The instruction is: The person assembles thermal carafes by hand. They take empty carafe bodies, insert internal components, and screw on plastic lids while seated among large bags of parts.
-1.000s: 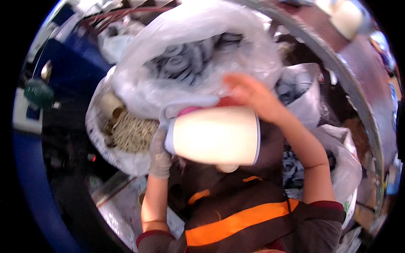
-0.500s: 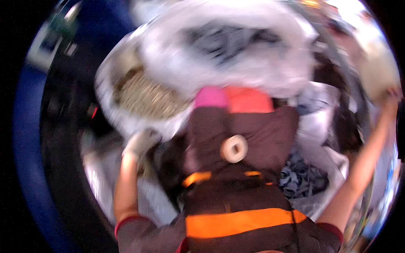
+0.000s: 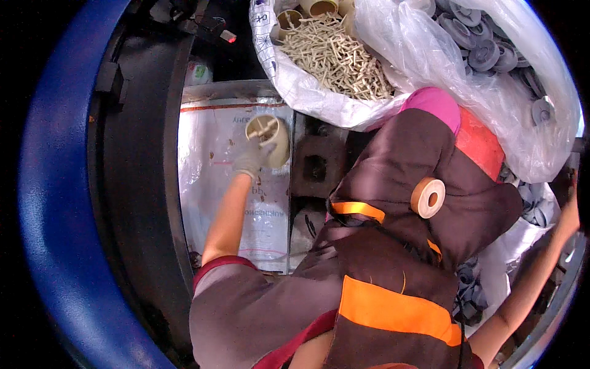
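Observation:
My left hand (image 3: 249,161), in a pale glove, is closed on the near rim of a cream cylindrical plastic part (image 3: 279,142). The part is open at the top, with a crosspiece inside it. Beneath them lies a whitish printed sheet (image 3: 212,203) marked with brown smudges. My right forearm (image 3: 522,295) reaches out to the far right edge, where the hand drops out of view. On my lap rests a roll of tape (image 3: 428,198).
A white sack (image 3: 307,101) at the top holds many small cream pegs (image 3: 338,55) and a few cream cylinders. Beside it, a clear plastic bag (image 3: 424,67) contains round grey parts (image 3: 482,55). More grey pieces (image 3: 470,289) lie by my right leg. A dark curved panel (image 3: 138,184) runs along the left.
My view has swung left and sharpened. My left hand, earlier by the edge of the sack, is now over the printed sheet with the cream part. My right hand has left the view.

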Available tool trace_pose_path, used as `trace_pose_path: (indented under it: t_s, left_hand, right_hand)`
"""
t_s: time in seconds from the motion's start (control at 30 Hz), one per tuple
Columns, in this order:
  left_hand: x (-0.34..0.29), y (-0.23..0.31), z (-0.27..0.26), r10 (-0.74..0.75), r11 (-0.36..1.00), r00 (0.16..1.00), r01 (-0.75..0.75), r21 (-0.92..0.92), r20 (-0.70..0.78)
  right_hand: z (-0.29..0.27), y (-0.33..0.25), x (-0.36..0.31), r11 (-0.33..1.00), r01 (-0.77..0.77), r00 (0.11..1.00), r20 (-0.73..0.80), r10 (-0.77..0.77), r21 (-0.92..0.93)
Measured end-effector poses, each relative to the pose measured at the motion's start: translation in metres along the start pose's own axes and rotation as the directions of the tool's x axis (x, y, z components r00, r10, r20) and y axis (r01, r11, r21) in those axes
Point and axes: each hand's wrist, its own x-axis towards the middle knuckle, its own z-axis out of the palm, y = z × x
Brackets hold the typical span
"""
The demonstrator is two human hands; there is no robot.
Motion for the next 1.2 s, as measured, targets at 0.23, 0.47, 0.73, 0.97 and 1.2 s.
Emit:
trace_pose_path:
  t_s: [0.23,0.47,0.73,0.97,1.2]
  left_hand:
    - [-0.057,0.168,-0.222,0.308,0.951,0.923,-0.308,0.040,-0.231]
    - [-0.117,0.279,-0.247,0.681,0.671,0.635,-0.340,-0.659,0.366]
    - [-0.106,0.303,-0.178,0.966,-0.114,0.014,-0.875,-0.470,-0.258]
    - [-0.078,0.275,-0.101,0.735,-0.421,0.472,-0.245,-0.873,-0.487]
    - [-0.019,0.316,-0.160,0.622,0.463,0.680,-0.718,-0.520,-0.387]
  right_hand:
    - [0.125,-0.234,-0.109,0.881,-0.152,0.669,0.703,-0.243,0.448]
    - [0.144,-0.249,-0.124,0.834,0.052,0.898,0.340,-0.279,0.549]
    - [0.098,-0.178,-0.137,0.270,-0.712,0.489,0.734,-0.471,0.648]
    - [0.070,-0.165,-0.196,0.241,-0.781,0.525,0.815,-0.245,0.576]
    - [0.060,-0.165,-0.203,0.336,-0.667,0.738,0.652,0.175,0.665]
